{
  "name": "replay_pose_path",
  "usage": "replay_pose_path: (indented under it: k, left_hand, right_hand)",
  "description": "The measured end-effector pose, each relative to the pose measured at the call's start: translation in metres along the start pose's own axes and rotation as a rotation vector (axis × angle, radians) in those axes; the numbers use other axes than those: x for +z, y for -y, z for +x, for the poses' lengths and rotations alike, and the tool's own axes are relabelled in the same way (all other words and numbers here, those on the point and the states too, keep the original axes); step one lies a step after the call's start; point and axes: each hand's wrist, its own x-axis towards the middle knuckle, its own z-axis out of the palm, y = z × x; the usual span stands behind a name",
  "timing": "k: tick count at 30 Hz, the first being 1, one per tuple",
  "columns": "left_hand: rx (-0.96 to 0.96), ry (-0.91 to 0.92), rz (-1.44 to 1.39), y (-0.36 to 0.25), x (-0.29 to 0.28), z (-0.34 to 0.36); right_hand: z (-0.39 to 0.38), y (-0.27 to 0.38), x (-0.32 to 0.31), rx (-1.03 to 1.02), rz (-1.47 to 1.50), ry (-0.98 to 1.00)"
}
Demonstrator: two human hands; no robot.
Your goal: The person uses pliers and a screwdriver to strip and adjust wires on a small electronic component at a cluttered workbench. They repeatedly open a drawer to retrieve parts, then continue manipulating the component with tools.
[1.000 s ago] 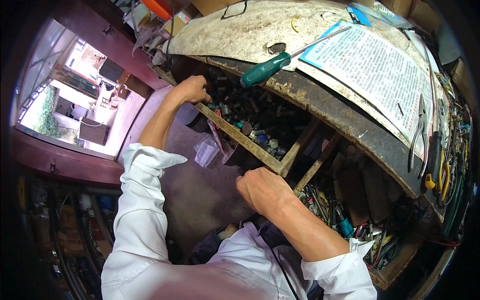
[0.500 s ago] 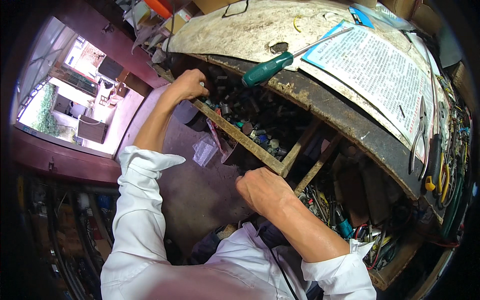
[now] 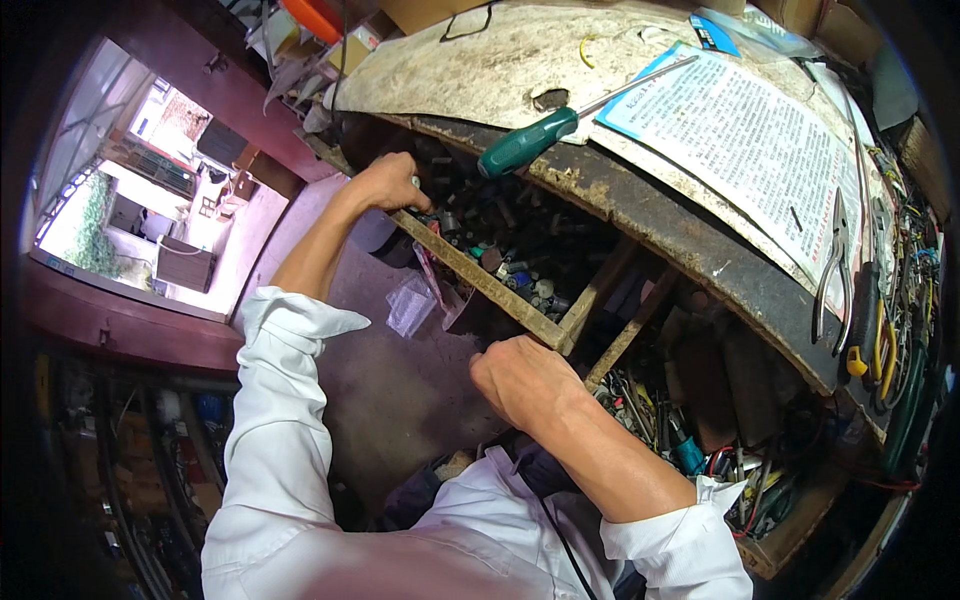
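A wooden drawer [image 3: 478, 275] stands pulled out under the workbench, full of small cylindrical parts [image 3: 520, 277] in dark, green, blue and white. My left hand [image 3: 393, 183], with a ring on one finger, reaches over its left end. The fingers bend down among the parts, and their tips are hidden. At the drawer's near right corner rests my right hand [image 3: 528, 385], back up and curled closed. Its fingertips are out of sight beneath it, so what it grips cannot be made out. A green-handled screwdriver [image 3: 530, 141] lies across the bench edge above the drawer.
On the worn workbench [image 3: 450, 75] lie a printed sheet [image 3: 735, 150] and pliers [image 3: 836, 265]. More hand tools [image 3: 885, 330] crowd its right end. Below, a second drawer [image 3: 775, 550] holds wires and tools. A clear plastic bag [image 3: 410, 305] lies on the floor, left of the drawer.
My left hand has moved slightly right and down, its fingers reaching further into the parts. My right hand stays at the drawer corner. The view has shifted a little.
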Motion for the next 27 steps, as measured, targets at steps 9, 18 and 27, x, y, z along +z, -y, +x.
replay_pose_path:
  k: [9,18,27]
  left_hand:
    - [-0.252,-0.153,0.176,0.007,-0.013,-0.009]
    - [-0.205,0.099,0.208,-0.036,-0.016,-0.010]
    - [-0.142,0.151,0.294,-0.015,-0.005,0.005]
  right_hand:
    - [-0.001,0.004,0.002,0.043,0.063,-0.004]
    - [0.001,-0.003,0.010,0.032,0.041,0.002]
    - [0.001,-0.002,0.010,0.006,0.048,-0.010]
